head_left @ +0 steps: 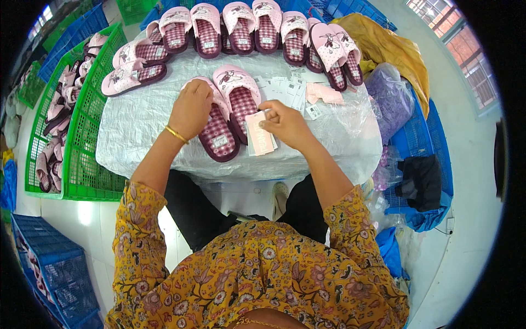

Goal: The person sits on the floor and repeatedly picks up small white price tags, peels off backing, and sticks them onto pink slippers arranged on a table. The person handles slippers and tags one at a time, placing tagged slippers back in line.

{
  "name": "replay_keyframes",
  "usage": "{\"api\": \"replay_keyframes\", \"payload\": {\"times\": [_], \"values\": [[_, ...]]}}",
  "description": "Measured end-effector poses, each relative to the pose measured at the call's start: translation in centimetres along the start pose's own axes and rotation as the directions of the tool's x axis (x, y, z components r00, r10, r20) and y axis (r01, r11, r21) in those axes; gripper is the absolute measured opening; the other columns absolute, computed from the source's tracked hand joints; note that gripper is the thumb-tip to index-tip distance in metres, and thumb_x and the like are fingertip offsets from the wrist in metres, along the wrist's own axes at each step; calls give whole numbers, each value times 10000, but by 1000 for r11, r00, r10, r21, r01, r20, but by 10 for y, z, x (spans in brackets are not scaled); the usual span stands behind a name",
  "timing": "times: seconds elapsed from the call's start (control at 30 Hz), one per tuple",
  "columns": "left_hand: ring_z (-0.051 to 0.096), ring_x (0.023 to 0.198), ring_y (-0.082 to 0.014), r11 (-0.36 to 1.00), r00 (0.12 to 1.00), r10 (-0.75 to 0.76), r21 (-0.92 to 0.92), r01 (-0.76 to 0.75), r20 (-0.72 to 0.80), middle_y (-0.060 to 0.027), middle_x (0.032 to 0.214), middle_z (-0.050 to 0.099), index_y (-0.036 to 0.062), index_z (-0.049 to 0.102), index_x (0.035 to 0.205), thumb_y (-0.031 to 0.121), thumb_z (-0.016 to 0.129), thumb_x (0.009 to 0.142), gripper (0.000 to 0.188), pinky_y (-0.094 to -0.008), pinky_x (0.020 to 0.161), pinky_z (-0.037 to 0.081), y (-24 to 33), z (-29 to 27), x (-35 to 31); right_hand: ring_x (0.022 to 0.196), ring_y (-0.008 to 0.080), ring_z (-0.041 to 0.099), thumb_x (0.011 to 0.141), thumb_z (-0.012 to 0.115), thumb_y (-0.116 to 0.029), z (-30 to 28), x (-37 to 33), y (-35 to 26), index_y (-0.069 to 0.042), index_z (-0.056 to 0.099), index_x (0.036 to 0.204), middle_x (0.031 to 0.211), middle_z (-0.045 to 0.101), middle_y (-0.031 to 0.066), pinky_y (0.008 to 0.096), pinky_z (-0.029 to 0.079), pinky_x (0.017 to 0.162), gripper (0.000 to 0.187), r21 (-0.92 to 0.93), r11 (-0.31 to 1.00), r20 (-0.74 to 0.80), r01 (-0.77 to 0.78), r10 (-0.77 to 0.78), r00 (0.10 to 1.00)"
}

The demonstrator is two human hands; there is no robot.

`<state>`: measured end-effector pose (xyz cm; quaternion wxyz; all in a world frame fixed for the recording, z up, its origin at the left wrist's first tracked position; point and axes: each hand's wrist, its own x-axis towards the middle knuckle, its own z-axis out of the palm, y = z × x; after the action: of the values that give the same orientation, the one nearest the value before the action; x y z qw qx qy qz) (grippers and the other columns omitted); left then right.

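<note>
A pair of pink slippers with maroon checked insoles (235, 107) lies side by side in the middle of the silver-covered table (137, 131). My left hand (190, 108) rests on the toe of the left slipper, a gold bangle on the wrist. My right hand (285, 123) pinches a pale pink paper tag (258, 136) just right of the right slipper. Under the tag lie a few more cards.
Several more pink slippers (257, 27) line the far edge and left of the table. Loose white tags (290, 90) lie beyond my right hand. A green crate (82, 142) of slippers stands left, blue crates (49, 263) lower left, plastic bags (392, 98) right.
</note>
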<state>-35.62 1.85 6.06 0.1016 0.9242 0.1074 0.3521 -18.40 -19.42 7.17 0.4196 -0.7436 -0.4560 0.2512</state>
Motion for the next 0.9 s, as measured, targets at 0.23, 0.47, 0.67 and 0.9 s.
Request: {"api": "replay_keyframes", "payload": {"times": [0.23, 0.47, 0.67, 0.9], "values": [[644, 811, -261, 969, 987, -121, -229, 94, -104, -137, 1057, 602, 16, 541, 976, 36, 569, 917, 69, -332, 693, 517, 42, -22, -5, 902, 266, 611, 820, 702, -114, 15, 4, 6, -88, 678, 1097, 1000, 650, 94, 369, 497, 799, 279, -370, 888, 25, 273, -285, 958], [629, 700, -104, 155, 790, -520, -874, 461, 325, -94, 1032, 670, 72, 476, 981, 140, 427, 1019, 92, -236, 575, 458, 44, -2, -17, 908, 282, 625, 846, 655, -179, 28, 10, 9, -141, 707, 1023, 943, 648, 65, 393, 508, 762, 188, -403, 865, 38, 299, -311, 950], [604, 673, -118, -155, 707, -568, -898, 411, 421, -58, 937, 668, 114, 513, 986, 204, 450, 1031, 118, -219, 584, 414, 39, 5, -20, 880, 227, 636, 832, 659, -163, 27, 17, 8, -169, 724, 987, 900, 650, 15, 355, 518, 732, 168, -481, 748, 142, 456, -447, 883], [521, 665, -100, -128, 691, -583, -888, 443, 428, -11, 804, 579, 109, 515, 981, 170, 480, 1014, 77, -216, 610, 405, 40, 1, -21, 817, 211, 642, 835, 643, -161, 23, 26, 10, -163, 684, 917, 865, 628, 0, 356, 523, 637, 92, -554, 601, 275, 576, -521, 808]]}}
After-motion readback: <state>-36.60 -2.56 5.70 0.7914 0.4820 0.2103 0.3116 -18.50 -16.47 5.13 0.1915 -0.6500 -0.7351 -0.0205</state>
